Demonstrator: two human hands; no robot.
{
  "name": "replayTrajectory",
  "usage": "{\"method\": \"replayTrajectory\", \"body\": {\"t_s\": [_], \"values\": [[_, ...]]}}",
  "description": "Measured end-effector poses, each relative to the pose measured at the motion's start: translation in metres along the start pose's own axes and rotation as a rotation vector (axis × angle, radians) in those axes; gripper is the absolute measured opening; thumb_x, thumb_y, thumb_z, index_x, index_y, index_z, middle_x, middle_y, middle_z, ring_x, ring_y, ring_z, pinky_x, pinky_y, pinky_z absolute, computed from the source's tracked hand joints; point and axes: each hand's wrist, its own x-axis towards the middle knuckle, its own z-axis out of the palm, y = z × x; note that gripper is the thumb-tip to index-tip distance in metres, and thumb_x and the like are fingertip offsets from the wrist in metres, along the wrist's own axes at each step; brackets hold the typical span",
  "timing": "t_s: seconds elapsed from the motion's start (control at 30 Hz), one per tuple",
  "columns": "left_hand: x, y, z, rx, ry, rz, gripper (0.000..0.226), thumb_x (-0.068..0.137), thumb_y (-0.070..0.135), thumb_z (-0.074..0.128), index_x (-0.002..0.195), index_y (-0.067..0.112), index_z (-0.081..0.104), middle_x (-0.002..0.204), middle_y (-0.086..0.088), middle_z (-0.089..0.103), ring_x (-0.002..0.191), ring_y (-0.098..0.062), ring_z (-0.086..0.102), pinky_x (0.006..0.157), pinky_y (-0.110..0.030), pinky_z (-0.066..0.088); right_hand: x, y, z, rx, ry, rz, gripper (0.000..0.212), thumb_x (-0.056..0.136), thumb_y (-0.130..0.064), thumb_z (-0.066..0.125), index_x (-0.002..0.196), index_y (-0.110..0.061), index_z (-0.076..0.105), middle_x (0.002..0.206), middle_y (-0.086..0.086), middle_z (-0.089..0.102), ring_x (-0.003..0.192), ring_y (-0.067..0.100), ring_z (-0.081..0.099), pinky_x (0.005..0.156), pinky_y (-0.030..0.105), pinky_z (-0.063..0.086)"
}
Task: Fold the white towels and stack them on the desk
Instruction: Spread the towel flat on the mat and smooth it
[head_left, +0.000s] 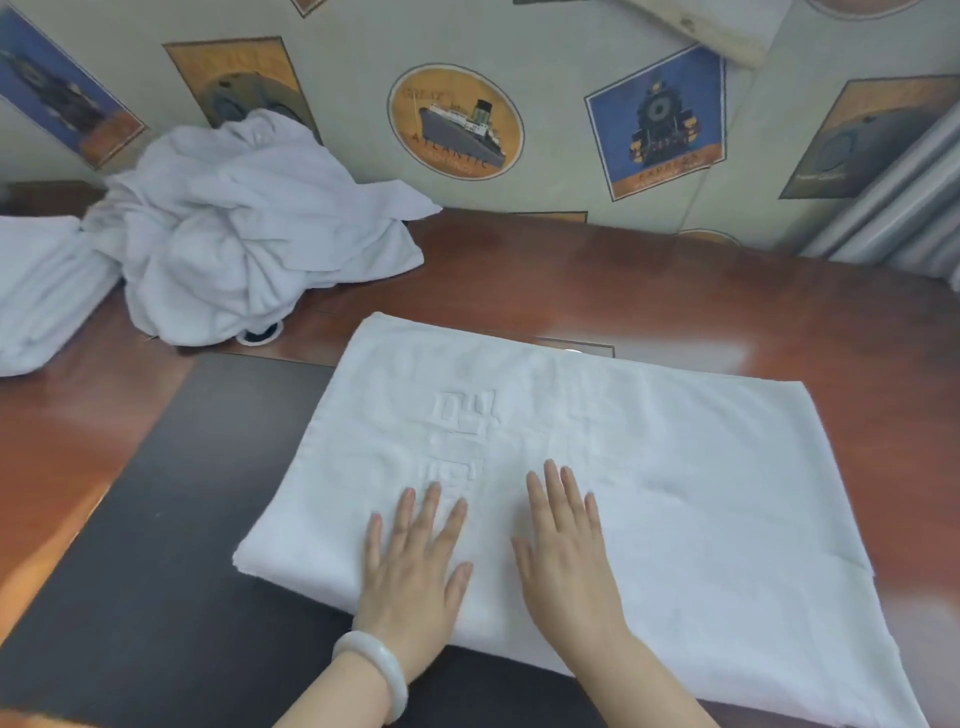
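Two hands are laid flat on the white towel (649, 467), side by side, with fingers straight and a little spread; nothing is pinched. The left hand (410, 561) and the right hand (566, 551) are pressed on the near part of the towel. It is spread out under them and beyond them on the worktop (675, 275), partly over a dark mat (171, 519).

Smoothing before the next fold seems to be the step in hand. It is best done with the palms slid outward from the middle, so bumps are pushed to the edges. The edges should be lined up first, since the corner to the right of the right hand looks uneven. The raised pattern (462, 431) just past the hands could be used to mark the middle.

Far beyond the left hand, a heap of loose towels (249, 234) is piled against the wall (561, 62). Further left, what look like folded towels (41, 291) are seen. Both are well apart from the hands, so the fold is not blocked. A pale bangle (374, 670) is worn on the left wrist; it could be snagged on the cloth.
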Motion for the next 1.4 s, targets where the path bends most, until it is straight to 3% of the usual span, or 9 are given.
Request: {"method": "replayTrajectory", "body": {"t_s": [0.13, 0.3, 0.5, 0.6, 0.73, 0.9, 1.07, 1.27, 1.4], "values": [[-0.022, -0.039, -0.001, 0.055, -0.024, 0.036, 0.058, 0.103, 0.044, 0.013, 0.152, 0.022, 0.034, 0.162, -0.003, 0.025, 0.148, -0.023, 0.026, 0.112, -0.053, 0.022, 0.027, -0.055, 0.034, -0.03, -0.049, -0.023, 0.057, 0.099, -0.034, 0.029, 0.152, -0.011, 0.033, 0.159, 0.011, 0.027, 0.148, 0.026, 0.023, 0.117, 0.047, 0.012], [-0.042, -0.086, -0.01, 0.029, 0.007, -0.118, 0.058, 0.103, 0.037, 0.013, 0.151, 0.014, 0.035, 0.16, -0.007, 0.028, 0.147, -0.027, 0.028, 0.113, -0.049, 0.023, 0.024, -0.059, 0.044, -0.108, -0.034, 0.018, 0.06, 0.099, -0.038, 0.022, 0.155, -0.015, 0.026, 0.162, 0.008, 0.021, 0.151, 0.022, 0.014, 0.12, 0.05, 0.011], [-0.044, -0.142, -0.043, -0.361, 0.094, -0.579, 0.047, 0.1, 0.026, 0.048, 0.144, 0.011, 0.043, 0.144, -0.004, 0.045, 0.137, -0.023, 0.036, 0.111, -0.038, 0.036, 0.024, -0.061, 0.045, -0.143, -0.032, 0.04, 0.061, 0.099, -0.039, 0.022, 0.155, -0.015, 0.024, 0.163, 0.005, 0.018, 0.151, 0.02, 0.012, 0.12, 0.049, 0.01], [-0.037, -0.144, -0.056, -0.599, 0.079, -0.552, 0.025, 0.095, 0.021, 0.057, 0.12, 0.021, 0.056, 0.116, 0.008, 0.05, 0.117, -0.016, 0.045, 0.089, -0.03, 0.044, 0.025, -0.06, 0.046, -0.162, -0.038, 0.041, 0.061, 0.099, -0.039, 0.021, 0.156, -0.016, 0.022, 0.163, 0.004, 0.015, 0.151, 0.018, 0.008, 0.121, 0.047, 0.007], [-0.035, -0.151, -0.063, -0.729, 0.09, -0.554, 0.019, 0.087, 0.017, 0.068, 0.099, 0.026, 0.057, 0.101, 0.015, 0.048, 0.103, -0.012, 0.048, 0.083, -0.026, 0.045, 0.025, -0.06, 0.048, -0.169, -0.04, 0.046, 0.062, 0.098, -0.039, 0.019, 0.156, -0.018, 0.021, 0.164, 0.001, 0.012, 0.151, 0.015, 0.003, 0.122, 0.044, 0.002], [-0.045, -0.158, -0.062, -0.774, 0.072, -0.413, 0.028, 0.085, 0.01, 0.069, 0.103, 0.024, 0.054, 0.104, 0.022, 0.044, 0.103, -0.005, 0.046, 0.077, -0.012, 0.039, 0.024, -0.061, 0.046, -0.166, -0.028, 0.054, 0.063, 0.097, -0.039, 0.018, 0.156, -0.018, 0.024, 0.164, 0.001, 0.014, 0.151, 0.012, 0.002, 0.122, 0.041, -0.001], [-0.048, -0.164, -0.062, -0.905, 0.063, -0.578, 0.056, 0.081, 0.016, 0.076, 0.118, 0.036, 0.04, 0.106, 0.011, 0.052, 0.091, -0.006, 0.053, 0.07, -0.012, 0.041, 0.023, -0.061, 0.045, -0.153, -0.042, 0.061, 0.064, 0.096, -0.04, 0.017, 0.157, -0.02, 0.02, 0.164, -0.001, 0.01, 0.151, 0.01, -0.002, 0.123, 0.041, -0.001], [-0.043, -0.165, -0.053, -0.855, 0.0, -0.58, 0.031, 0.086, 0.031, 0.069, 0.11, 0.03, 0.051, 0.099, 0.009, 0.061, 0.101, -0.013, 0.048, 0.082, -0.025, 0.042, 0.024, -0.062, 0.045, -0.155, -0.042, 0.07, 0.064, 0.096, -0.04, 0.019, 0.156, -0.021, 0.021, 0.164, -0.002, 0.012, 0.151, 0.01, 0.0, 0.123, 0.04, -0.001], [-0.041, -0.171, -0.063, -0.893, 0.079, -0.517, 0.017, 0.092, 0.029, 0.064, 0.105, 0.027, 0.052, 0.076, 0.005, 0.064, 0.087, -0.014, 0.051, 0.079, -0.028, 0.042, 0.024, -0.062, 0.045, -0.171, -0.042, 0.073, 0.064, 0.095, -0.039, 0.018, 0.156, -0.02, 0.023, 0.164, -0.002, 0.013, 0.151, 0.01, 0.003, 0.123, 0.039, -0.001]]}}
